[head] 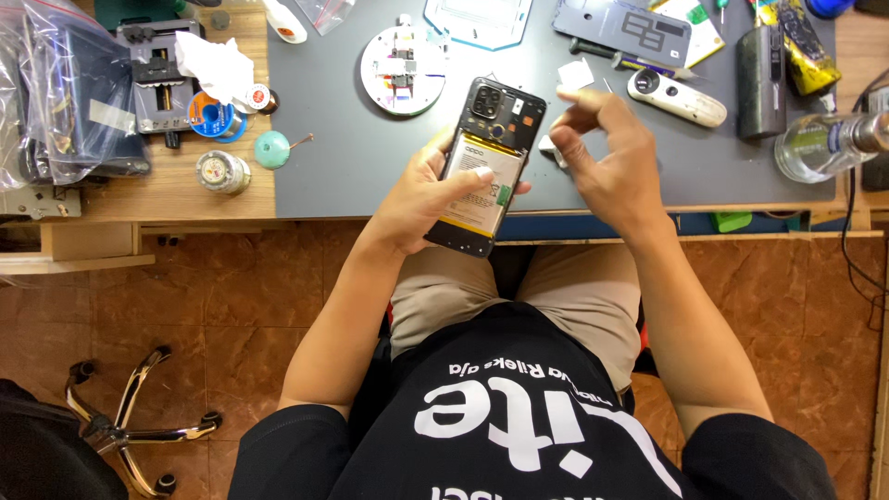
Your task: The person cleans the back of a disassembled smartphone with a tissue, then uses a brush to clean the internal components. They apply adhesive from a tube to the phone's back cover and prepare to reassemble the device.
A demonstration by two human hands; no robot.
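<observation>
My left hand (421, 194) holds an opened black phone (489, 153) with its back cover off, the thumb lying across the white battery. The camera cluster and circuit board show at the phone's top end. My right hand (607, 153) hovers just right of the phone above the grey mat (352, 176). Its fingers are curled and pinched together near a small white part (546, 148) by the fingertips; I cannot tell whether it grips that part.
A round white fixture (402, 57), the phone's dark back cover (622, 28), a white handheld tool (676, 96), a black cylinder (761, 83), a clear bottle (824, 143) and a yellow tube (806, 51) lie on the mat. The wooden bench at left holds a vice (157, 74), solder spools (215, 116) and plastic bags (65, 93).
</observation>
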